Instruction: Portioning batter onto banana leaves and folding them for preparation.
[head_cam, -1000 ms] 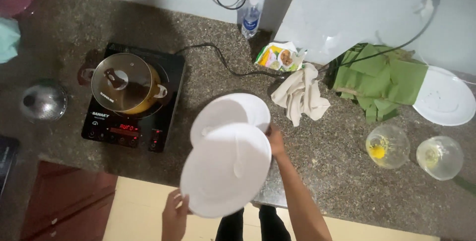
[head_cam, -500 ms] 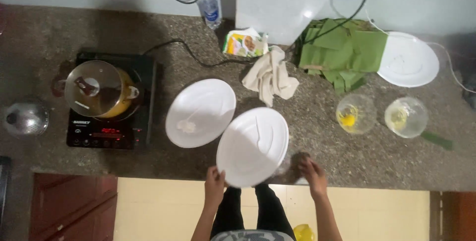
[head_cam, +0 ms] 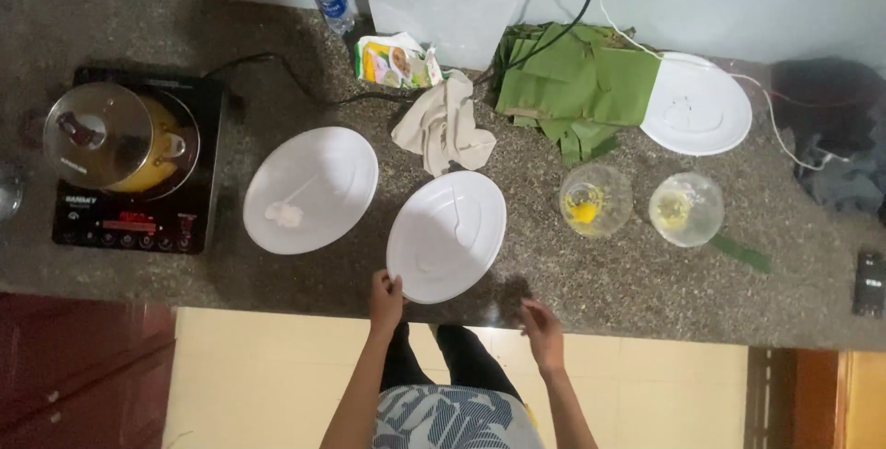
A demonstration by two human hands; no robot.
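Here, in the head view, we note the left hand touching the near rim of a white oval plate that lies flat on the granite counter; whether the fingers pinch the rim we cannot tell. Our right hand hovers loosely open at the counter edge, holding nothing. A second white plate lies just left, beside the induction cooker with its lidded pot. A beige cloth sits behind the plates.
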